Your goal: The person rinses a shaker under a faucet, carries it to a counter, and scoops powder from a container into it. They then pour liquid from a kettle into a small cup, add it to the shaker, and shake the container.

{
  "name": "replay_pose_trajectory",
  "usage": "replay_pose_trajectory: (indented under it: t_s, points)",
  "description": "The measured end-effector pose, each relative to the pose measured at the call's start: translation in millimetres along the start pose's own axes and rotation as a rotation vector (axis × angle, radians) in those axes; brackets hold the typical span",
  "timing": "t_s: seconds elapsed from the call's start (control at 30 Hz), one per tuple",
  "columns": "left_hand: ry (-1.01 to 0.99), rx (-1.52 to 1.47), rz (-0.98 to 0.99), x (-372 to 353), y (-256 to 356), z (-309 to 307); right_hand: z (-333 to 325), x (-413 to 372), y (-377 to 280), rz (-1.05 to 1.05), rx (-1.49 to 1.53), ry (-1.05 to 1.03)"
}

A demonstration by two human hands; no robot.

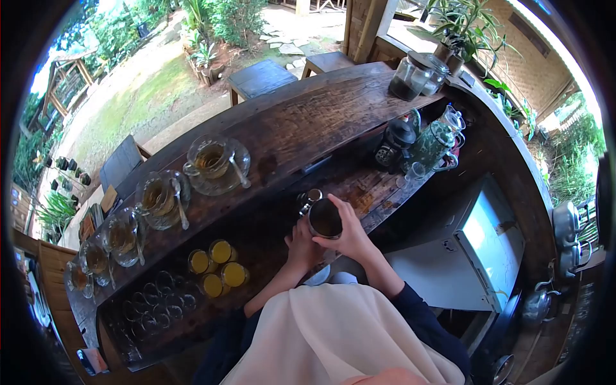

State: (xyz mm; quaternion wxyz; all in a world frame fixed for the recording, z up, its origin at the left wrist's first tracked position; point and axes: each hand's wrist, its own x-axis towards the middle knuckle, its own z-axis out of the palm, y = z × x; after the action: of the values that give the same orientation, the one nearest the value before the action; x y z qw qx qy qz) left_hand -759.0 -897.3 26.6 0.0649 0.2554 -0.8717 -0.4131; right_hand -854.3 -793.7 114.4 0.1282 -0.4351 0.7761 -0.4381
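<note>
Both of my hands are at a round, open-topped container with a dark inside, over the lower counter. My right hand curls around its right side, thumb at the near rim and fingers along the far rim. Against the container's left side, my left hand is closed, its lower fingers partly hidden. Just beyond the container stands a small shiny vessel. To the left of my hands, several glasses of yellow-orange drink stand together on the dark lower surface.
Along the raised wooden counter stand several glass cups of brown drink on saucers with spoons. Several clear glasses sit lower left. A black canister, green pitcher and small glass are right, above a white appliance.
</note>
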Motion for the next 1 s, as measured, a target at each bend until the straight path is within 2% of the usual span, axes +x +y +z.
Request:
replay_pose_trajectory:
  t_s: [0.2,0.4,0.6,0.7,0.8,0.87,0.9,1.0]
  points:
    - [0.124,0.081,-0.109,11,12,11,-16,23,22,-0.079,0.103,-0.155]
    - [0.278,0.065,-0.181,25,38,37,-45,46,50,-0.162,0.078,-0.316]
    - [0.399,0.07,-0.147,48,53,70,-77,61,78,-0.214,0.107,-0.36]
    - [0.445,-0.005,-0.055,56,60,83,-90,67,95,-0.248,0.108,-0.38]
    - [0.494,0.041,-0.029,69,63,95,-106,67,111,-0.377,0.16,-0.333]
    - [0.533,-0.142,0.07,80,59,101,-122,62,115,-0.42,0.167,-0.28]
    - [0.536,-0.141,0.068,81,60,104,-131,59,118,-0.422,0.168,-0.283]
    - [0.708,-0.533,0.218,80,67,120,-159,43,133,-0.415,0.261,-0.295]
